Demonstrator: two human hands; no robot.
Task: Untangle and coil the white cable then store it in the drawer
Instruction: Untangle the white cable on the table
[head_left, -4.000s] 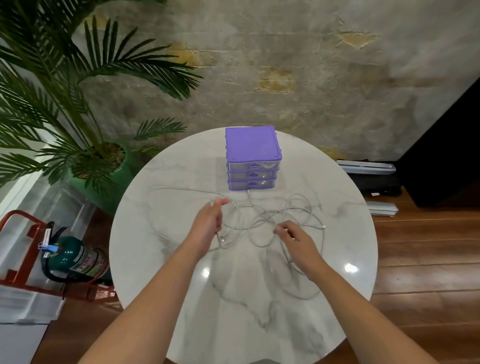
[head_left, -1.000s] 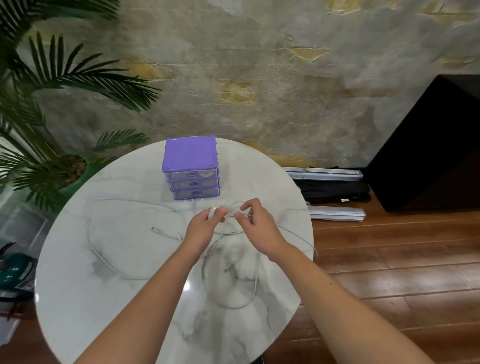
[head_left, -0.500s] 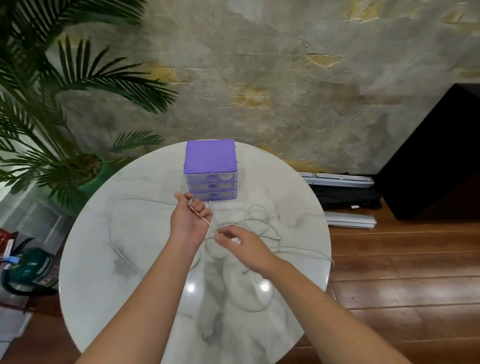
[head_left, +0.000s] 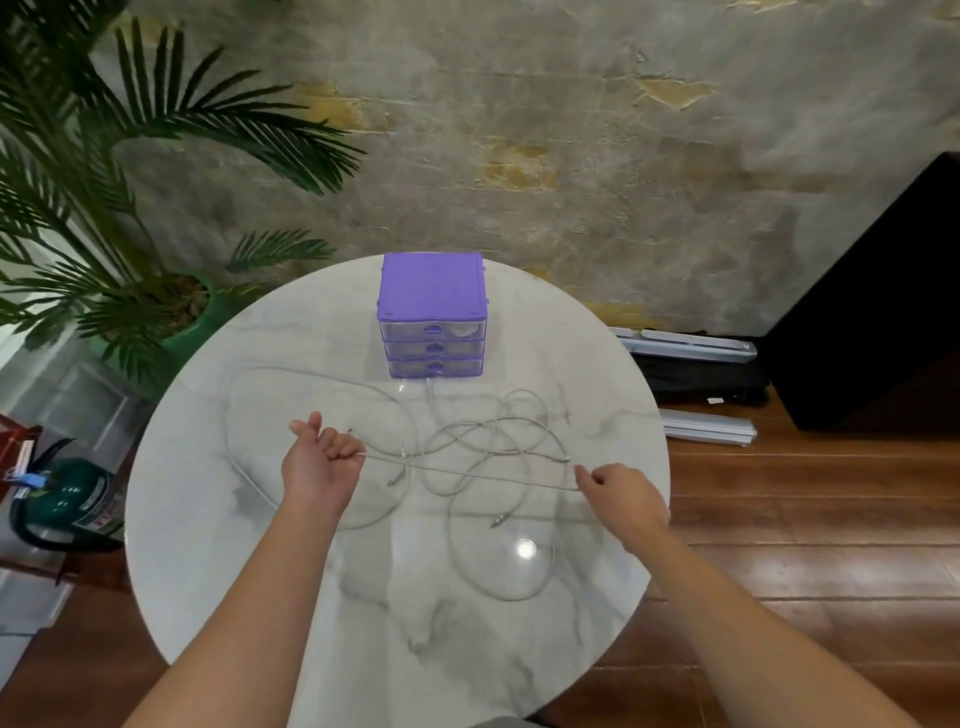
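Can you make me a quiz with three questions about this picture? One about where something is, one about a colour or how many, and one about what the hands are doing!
1. Where is the drawer box?
A. on the far side of the table
B. on the floor
C. in the plant pot

2. How many drawers does the box have?
A. one
B. three
C. five

3. What are the hands doing with the cable?
A. holding a straight stretch between them
B. dropping it in a drawer
C. not touching it

Answers:
1. A, it stands on the marble top, beyond the cable.
2. B, three clear fronts sit stacked under the purple lid, all closed.
3. A, the left hand grips one end of the stretch and the right hand pinches the other, while loops lie tangled on the table.
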